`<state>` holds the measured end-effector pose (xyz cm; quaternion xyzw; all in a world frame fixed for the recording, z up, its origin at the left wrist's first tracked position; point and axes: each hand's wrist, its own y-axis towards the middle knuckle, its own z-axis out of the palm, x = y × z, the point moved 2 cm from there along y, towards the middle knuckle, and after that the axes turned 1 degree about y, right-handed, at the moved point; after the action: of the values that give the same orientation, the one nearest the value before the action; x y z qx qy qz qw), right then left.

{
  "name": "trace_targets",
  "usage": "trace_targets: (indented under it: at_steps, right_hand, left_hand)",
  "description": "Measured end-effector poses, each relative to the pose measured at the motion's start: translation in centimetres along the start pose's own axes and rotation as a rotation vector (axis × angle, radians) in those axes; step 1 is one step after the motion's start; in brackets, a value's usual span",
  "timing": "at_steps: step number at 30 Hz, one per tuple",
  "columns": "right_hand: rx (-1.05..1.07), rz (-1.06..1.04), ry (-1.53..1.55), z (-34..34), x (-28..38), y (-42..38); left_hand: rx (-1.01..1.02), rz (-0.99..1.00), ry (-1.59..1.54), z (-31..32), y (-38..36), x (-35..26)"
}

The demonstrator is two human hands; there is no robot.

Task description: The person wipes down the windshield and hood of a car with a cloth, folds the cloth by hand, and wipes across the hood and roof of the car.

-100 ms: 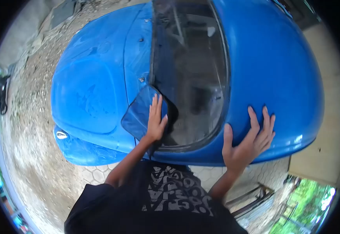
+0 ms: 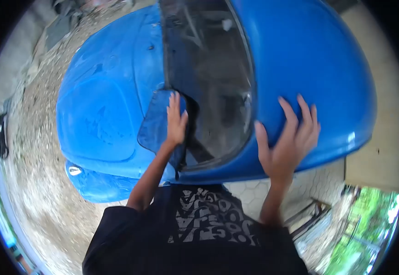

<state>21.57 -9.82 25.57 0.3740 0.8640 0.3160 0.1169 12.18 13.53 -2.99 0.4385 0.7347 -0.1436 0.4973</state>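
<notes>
A blue car (image 2: 327, 82) with a rounded body spans the view in front of me. My left hand (image 2: 177, 123) lies flat, fingers stretched out, on a dark blue cloth (image 2: 153, 126). The cloth is spread over the lower edge of the windshield (image 2: 218, 101) and onto the blue panel beside it; its dark border hangs over the glass. To the right, over the roof near the windshield frame, my right hand (image 2: 287, 142) has its fingers spread and bent, with nothing in it.
The bonnet (image 2: 94, 119) at left has dull smears, with a fender and light (image 2: 74, 170) below it. Gravel (image 2: 37, 183) borders the car on the left. A beige wall or panel (image 2: 373, 167) stands at right, with a dark frame (image 2: 307, 215) lying on the paving nearby.
My view has tilted slightly, so the car sits higher and further left. My right hand has slid a little farther up over the roof; my left stays flat on the cloth.
</notes>
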Motion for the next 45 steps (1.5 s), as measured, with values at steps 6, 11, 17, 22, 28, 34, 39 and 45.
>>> trace_targets:
  at_steps: [6,11,17,22,28,34,39,45]
  right_hand:
    - [-0.039,-0.320,0.123,6.3,-0.2,9.9]
    - [0.548,-0.413,0.051,19.5,10.4,16.2]
    - [0.724,-0.418,0.120,24.2,18.6,19.0]
    - [0.865,-0.371,0.072,22.1,23.0,18.0]
    - [0.763,-0.200,0.352,8.9,13.2,10.0]
    - [0.174,-0.250,0.360,2.5,1.8,0.9]
    - [0.158,-0.308,0.240,1.5,0.4,-0.5]
    - [0.135,-0.187,0.267,1.9,1.2,0.5]
  left_hand:
    - [-0.075,0.282,-0.011,1.9,7.1,7.6]
    - [0.053,-0.049,-0.600,3.4,7.8,10.0]
    - [0.055,0.095,-0.187,2.3,6.0,9.6]
    - [0.005,0.076,-0.065,1.5,4.0,7.6]
    - [-0.017,0.020,0.008,3.0,4.4,6.0]
    - [-0.041,-0.061,0.007,4.0,7.6,4.6]
    - [-0.044,-0.048,-0.043,3.5,8.3,2.2]
    - [0.022,0.094,-0.071,2.3,3.8,-2.0]
